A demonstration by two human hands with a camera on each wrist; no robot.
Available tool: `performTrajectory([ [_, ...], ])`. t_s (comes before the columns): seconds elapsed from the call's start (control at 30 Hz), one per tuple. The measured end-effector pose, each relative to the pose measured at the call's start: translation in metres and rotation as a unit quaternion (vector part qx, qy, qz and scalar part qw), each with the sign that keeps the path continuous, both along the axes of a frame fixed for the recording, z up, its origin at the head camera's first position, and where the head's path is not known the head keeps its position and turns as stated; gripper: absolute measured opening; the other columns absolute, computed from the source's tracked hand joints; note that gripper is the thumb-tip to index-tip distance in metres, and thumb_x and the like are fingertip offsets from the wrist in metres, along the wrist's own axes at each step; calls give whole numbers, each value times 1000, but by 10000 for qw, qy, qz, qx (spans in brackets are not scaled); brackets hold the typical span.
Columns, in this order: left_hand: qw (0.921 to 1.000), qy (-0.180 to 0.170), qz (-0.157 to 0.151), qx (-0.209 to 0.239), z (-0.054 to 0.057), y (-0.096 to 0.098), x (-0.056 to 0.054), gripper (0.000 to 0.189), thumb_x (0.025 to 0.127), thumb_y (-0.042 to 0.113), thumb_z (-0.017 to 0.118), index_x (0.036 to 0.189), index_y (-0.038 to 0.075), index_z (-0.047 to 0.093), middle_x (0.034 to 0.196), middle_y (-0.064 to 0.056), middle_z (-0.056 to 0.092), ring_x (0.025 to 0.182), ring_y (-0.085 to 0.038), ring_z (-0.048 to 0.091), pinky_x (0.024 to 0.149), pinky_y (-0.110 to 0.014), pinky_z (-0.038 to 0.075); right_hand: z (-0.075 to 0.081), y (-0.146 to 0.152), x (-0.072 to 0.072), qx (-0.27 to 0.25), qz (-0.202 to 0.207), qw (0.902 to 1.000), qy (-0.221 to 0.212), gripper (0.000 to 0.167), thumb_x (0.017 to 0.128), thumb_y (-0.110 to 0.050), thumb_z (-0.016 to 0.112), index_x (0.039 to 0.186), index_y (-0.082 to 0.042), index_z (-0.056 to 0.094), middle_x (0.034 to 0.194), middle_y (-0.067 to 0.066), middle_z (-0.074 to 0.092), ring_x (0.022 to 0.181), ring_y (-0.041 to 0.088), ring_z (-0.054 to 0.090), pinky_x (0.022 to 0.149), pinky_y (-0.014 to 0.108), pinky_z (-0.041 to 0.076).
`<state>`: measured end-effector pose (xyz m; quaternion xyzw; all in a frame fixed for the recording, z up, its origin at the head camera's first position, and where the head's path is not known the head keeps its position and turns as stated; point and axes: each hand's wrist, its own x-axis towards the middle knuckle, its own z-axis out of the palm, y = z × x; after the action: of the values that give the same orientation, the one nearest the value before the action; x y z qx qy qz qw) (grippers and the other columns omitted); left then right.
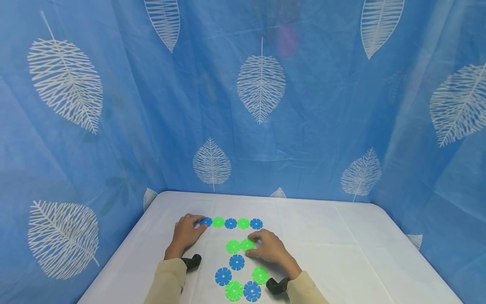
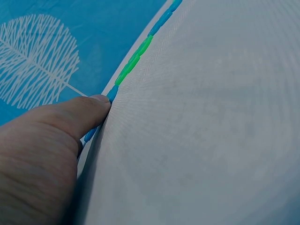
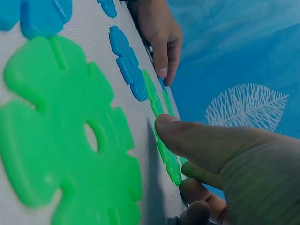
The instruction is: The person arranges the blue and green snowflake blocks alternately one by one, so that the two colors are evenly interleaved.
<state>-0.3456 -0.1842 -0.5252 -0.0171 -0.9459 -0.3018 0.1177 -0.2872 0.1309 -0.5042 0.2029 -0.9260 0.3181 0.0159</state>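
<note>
In the head view, my left hand (image 1: 187,231) pinches the blue interlocking disc (image 1: 206,221) at the left end of a row of alternating blue and green discs. The left wrist view shows the thumb (image 2: 96,105) against its edge. My right hand (image 1: 268,247) grips a green interlocking disc (image 1: 247,245) between thumb and fingers. That disc lies against another green disc (image 1: 233,246) on its left. Below these is a blue disc (image 1: 237,262). In the right wrist view, the thumb (image 3: 171,131) rests on the green disc's near edge.
Nearer the front lie a blue disc (image 1: 223,276), a green disc (image 1: 233,291), another blue disc (image 1: 252,291) and a green disc (image 1: 260,275), curving round below. A white cloth (image 1: 326,249) covers the table. Blue leaf-patterned curtains (image 1: 311,126) stand behind and at both sides.
</note>
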Motion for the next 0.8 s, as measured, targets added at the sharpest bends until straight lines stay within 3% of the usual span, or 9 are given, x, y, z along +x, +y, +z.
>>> performTrajectory([
  [0.8,10000,68,65,-15,-4,0,2,38,89,38,74,123,21,72,122,-9,65,118,-30,58,102,-54,44,-3,-1,0,91,-87,9999,-52,48,76,-43,84,115,-17,74,106,-1,71,101,23,66,84,49,54],
])
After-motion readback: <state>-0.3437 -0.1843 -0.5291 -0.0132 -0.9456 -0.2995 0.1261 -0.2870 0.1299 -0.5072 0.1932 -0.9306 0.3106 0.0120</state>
